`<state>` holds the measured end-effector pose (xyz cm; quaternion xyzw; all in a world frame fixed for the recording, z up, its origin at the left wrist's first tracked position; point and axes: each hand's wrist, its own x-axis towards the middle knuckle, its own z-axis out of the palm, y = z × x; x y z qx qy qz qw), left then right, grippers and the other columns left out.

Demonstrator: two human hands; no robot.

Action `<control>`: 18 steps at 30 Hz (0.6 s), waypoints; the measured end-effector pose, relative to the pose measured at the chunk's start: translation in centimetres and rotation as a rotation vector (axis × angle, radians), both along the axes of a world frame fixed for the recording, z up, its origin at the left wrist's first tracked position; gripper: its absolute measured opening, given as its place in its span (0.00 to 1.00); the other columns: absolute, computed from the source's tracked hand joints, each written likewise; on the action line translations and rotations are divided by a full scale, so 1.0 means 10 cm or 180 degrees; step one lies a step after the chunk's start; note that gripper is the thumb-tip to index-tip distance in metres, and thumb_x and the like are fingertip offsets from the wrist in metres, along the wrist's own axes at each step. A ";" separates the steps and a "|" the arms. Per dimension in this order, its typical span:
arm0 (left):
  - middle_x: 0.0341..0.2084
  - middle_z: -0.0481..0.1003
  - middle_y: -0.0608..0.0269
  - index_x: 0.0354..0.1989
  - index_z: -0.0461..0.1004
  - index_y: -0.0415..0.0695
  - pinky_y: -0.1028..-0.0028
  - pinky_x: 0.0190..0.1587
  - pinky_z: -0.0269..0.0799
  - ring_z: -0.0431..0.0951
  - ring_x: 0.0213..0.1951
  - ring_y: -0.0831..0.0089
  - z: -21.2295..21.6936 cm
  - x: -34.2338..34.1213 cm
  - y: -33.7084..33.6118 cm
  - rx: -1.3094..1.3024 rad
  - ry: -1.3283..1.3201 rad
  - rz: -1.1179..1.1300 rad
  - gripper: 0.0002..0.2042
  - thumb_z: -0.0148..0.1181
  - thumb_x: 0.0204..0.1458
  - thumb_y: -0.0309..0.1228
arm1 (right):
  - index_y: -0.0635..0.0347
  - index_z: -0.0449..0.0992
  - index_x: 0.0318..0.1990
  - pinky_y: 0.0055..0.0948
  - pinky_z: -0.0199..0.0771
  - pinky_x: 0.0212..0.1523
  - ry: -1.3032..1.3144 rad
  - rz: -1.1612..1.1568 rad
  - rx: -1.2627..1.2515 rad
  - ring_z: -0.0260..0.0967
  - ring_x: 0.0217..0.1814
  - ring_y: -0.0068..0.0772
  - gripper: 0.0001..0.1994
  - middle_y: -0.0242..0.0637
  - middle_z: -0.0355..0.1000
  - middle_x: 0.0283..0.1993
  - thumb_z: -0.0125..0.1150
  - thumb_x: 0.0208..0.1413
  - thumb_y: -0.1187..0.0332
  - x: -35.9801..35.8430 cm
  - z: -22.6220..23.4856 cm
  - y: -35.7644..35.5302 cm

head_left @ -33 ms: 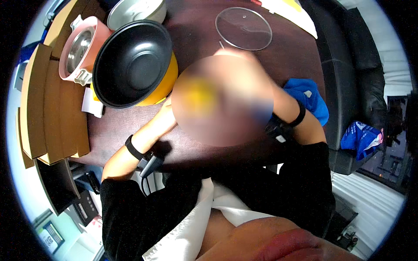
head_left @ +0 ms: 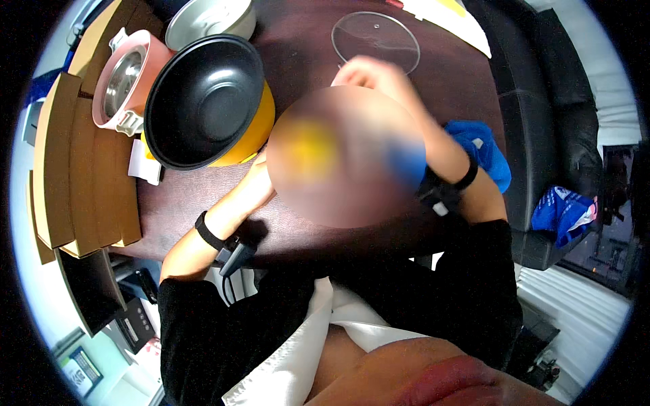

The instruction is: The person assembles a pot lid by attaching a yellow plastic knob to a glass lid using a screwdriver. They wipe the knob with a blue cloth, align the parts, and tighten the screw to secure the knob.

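Raised right hand (head_left: 369,73) now touches the clear round glass lid (head_left: 376,39).

Matt black non-stick pot (head_left: 203,101), glossy dark wood table (head_left: 305,47), clear glass lid (head_left: 376,40), blue cloth (head_left: 484,152)

A blurred patch hides most of both hands; the grey metal pot (head_left: 210,17) is cut off by the top edge.

black non-stick pot (head_left: 206,101) sits tilted in a yellow cooker body (head_left: 254,132), round glass lid (head_left: 376,40) lying flat nearby
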<state>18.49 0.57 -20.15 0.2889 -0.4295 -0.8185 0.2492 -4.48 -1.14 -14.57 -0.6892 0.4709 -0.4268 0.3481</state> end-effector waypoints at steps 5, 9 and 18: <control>0.47 0.62 0.53 0.54 0.55 0.36 0.67 0.55 0.63 0.69 0.47 0.64 0.48 -0.37 -0.05 -0.0356 0.0368 -0.0296 0.20 0.36 0.50 0.22 | 0.61 0.74 0.33 0.16 0.66 0.22 -0.0981 -0.1515 -0.0209 0.66 0.22 0.17 0.08 0.29 0.69 0.25 0.59 0.49 0.66 -0.90 -0.04 -0.51; 0.37 0.69 0.54 0.49 0.61 0.35 0.72 0.45 0.67 0.73 0.41 0.68 0.63 -0.83 -0.28 -0.2728 -0.0509 0.0509 0.17 0.46 0.48 0.21 | 0.64 0.74 0.34 0.16 0.65 0.22 -0.1666 -0.1934 0.0044 0.67 0.24 0.17 0.10 0.31 0.70 0.25 0.59 0.49 0.66 -1.35 -0.35 -0.79; 0.32 0.73 0.47 0.43 0.69 0.35 0.70 0.38 0.69 0.75 0.35 0.65 0.34 -1.53 -1.22 -0.4504 -0.2495 0.1490 0.17 0.53 0.48 0.34 | 0.56 0.74 0.40 0.22 0.68 0.34 -0.0636 -0.1850 0.1004 0.65 0.36 0.22 0.11 0.29 0.69 0.36 0.54 0.53 0.62 -1.31 -0.37 -0.73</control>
